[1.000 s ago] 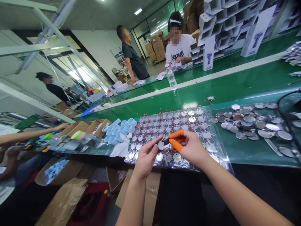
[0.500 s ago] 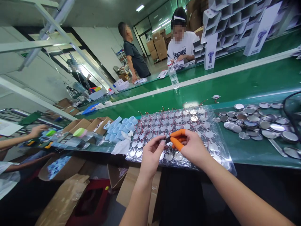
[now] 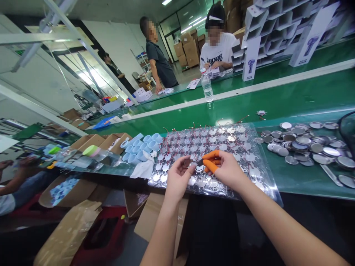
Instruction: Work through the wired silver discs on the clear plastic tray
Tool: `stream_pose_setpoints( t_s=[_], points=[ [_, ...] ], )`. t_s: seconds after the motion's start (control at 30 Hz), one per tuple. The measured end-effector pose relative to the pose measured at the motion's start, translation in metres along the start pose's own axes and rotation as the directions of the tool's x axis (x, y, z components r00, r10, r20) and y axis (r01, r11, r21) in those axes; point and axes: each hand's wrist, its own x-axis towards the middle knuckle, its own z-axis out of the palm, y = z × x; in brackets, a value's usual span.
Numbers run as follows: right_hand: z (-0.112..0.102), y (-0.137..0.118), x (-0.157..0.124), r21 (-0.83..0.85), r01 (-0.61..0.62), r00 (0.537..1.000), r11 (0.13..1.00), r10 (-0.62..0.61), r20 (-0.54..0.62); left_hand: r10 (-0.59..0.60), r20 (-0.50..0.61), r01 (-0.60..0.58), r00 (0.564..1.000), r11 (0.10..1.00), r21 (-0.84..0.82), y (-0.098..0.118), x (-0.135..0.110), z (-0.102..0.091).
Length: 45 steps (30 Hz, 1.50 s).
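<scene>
My left hand [image 3: 179,177] is palm up above a clear plastic sheet [image 3: 249,147] and pinches a small round metal disc [image 3: 186,162] in its fingertips. My right hand [image 3: 224,170] wears orange finger cots on two fingers and grips a small black object [image 3: 200,162], its shape partly hidden by the fingers. The two hands almost meet over the sheet. Rows of round metal discs with thin red wires [image 3: 202,142] cover the sheet, and my hands hide some of them.
A pile of loose metal discs [image 3: 302,144] lies right of the sheet on the green belt [image 3: 277,92]. Light-blue plastic cups [image 3: 138,149] and a white cloth [image 3: 144,166] stand to the left. Co-workers stand beyond the belt, and another person's arm [image 3: 16,181] shows at far left.
My left hand has drawn slightly left, away from the right hand. The whole scene has shifted as my head turned. The far-left person's arm has moved back leftward.
</scene>
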Motion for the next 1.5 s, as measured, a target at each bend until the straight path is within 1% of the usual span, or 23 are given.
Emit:
stream_pose_setpoints(
  t_s=[0.03, 0.07, 0.1, 0.17, 0.2, 0.27, 0.3, 0.33, 0.37, 0.47, 0.57, 0.63, 0.8, 0.97, 1.1, 1.17, 1.23, 1.33, 1.4, 1.5],
  points=[
    [-0.001, 0.001, 0.002, -0.025, -0.003, 1.000, 1.000, 0.002, -0.018, 0.034, -0.019, -0.032, 0.999, 0.994, 0.101, -0.002, 0.000, -0.005],
    [-0.003, 0.001, 0.005, -0.057, -0.007, 0.999, 0.998, 0.004, -0.040, 0.087, -0.035, -0.077, 0.996, 0.970, 0.230, -0.005, 0.000, -0.010],
    [-0.004, 0.002, 0.007, -0.098, -0.013, 0.998, 0.995, 0.008, -0.058, 0.152, -0.037, -0.127, 0.988, 0.920, 0.371, -0.007, 0.000, -0.016],
    [-0.007, 0.004, 0.012, -0.179, -0.038, 0.997, 0.983, 0.026, -0.070, 0.277, 0.015, -0.226, 0.961, 0.752, 0.619, -0.011, -0.001, -0.025],
    [-0.009, 0.005, 0.014, -0.211, -0.050, 0.997, 0.976, 0.038, -0.061, 0.319, 0.057, -0.264, 0.946, 0.657, 0.706, -0.012, -0.002, -0.028],
    [-0.010, 0.006, 0.017, -0.248, -0.071, 0.997, 0.966, 0.065, -0.034, 0.366, 0.115, -0.300, 0.924, 0.502, 0.812, -0.013, -0.005, -0.031],
    [-0.011, 0.006, 0.018, -0.254, -0.078, 0.997, 0.964, 0.075, -0.023, 0.383, 0.123, -0.302, 0.916, 0.453, 0.838, -0.013, -0.007, -0.030],
    [-0.011, 0.005, 0.019, -0.253, -0.084, 0.996, 0.964, 0.083, -0.013, 0.395, 0.125, -0.304, 0.910, 0.432, 0.849, -0.013, -0.009, -0.027],
    [-0.011, 0.004, 0.019, -0.250, -0.088, 0.996, 0.964, 0.090, -0.004, 0.401, 0.127, -0.311, 0.907, 0.437, 0.844, -0.012, -0.010, -0.024],
    [-0.011, 0.001, 0.021, -0.240, -0.106, 0.993, 0.965, 0.116, 0.026, 0.370, 0.153, -0.341, 0.917, 0.523, 0.782, -0.013, -0.013, -0.010],
    [-0.012, 0.001, 0.023, -0.249, -0.122, 0.988, 0.961, 0.142, 0.064, 0.330, 0.143, -0.321, 0.933, 0.589, 0.741, -0.015, -0.011, 0.000],
    [-0.012, 0.002, 0.024, -0.253, -0.121, 0.987, 0.960, 0.145, 0.075, 0.327, 0.134, -0.318, 0.935, 0.612, 0.725, -0.017, -0.008, 0.001],
    [-0.009, 0.003, 0.024, -0.252, -0.123, 0.989, 0.960, 0.139, 0.047, 0.339, 0.159, -0.352, 0.927, 0.646, 0.677, -0.020, -0.004, -0.003],
    [-0.008, 0.006, 0.025, -0.274, -0.105, 0.994, 0.956, 0.112, 0.011, 0.339, 0.180, -0.367, 0.923, 0.645, 0.670, -0.021, -0.004, -0.005],
    [-0.009, 0.010, 0.025, -0.319, -0.095, 0.995, 0.943, 0.103, 0.008, 0.344, 0.181, -0.365, 0.922, 0.608, 0.706, -0.017, -0.008, -0.003],
    [-0.010, 0.011, 0.024, -0.335, -0.091, 0.995, 0.938, 0.100, 0.010, 0.381, 0.188, -0.390, 0.905, 0.572, 0.721, -0.015, -0.012, -0.001],
    [-0.009, 0.011, 0.023, -0.344, -0.080, 0.996, 0.935, 0.086, 0.001, 0.427, 0.223, -0.445, 0.876, 0.539, 0.715, -0.013, -0.017, 0.002],
    [-0.006, 0.011, 0.020, -0.376, -0.049, 0.999, 0.925, 0.045, -0.019, 0.469, 0.268, -0.510, 0.842, 0.527, 0.680, -0.013, -0.023, 0.007],
    [-0.005, 0.011, 0.019, -0.396, -0.020, 0.998, 0.918, -0.005, -0.061, 0.477, 0.260, -0.515, 0.839, 0.546, 0.661, -0.015, -0.024, 0.009],
    [-0.006, 0.009, 0.018, -0.400, 0.026, 0.977, 0.916, -0.108, -0.183, 0.486, 0.255, -0.525, 0.836, 0.573, 0.629, -0.018, -0.021, 0.008]
  ],
)
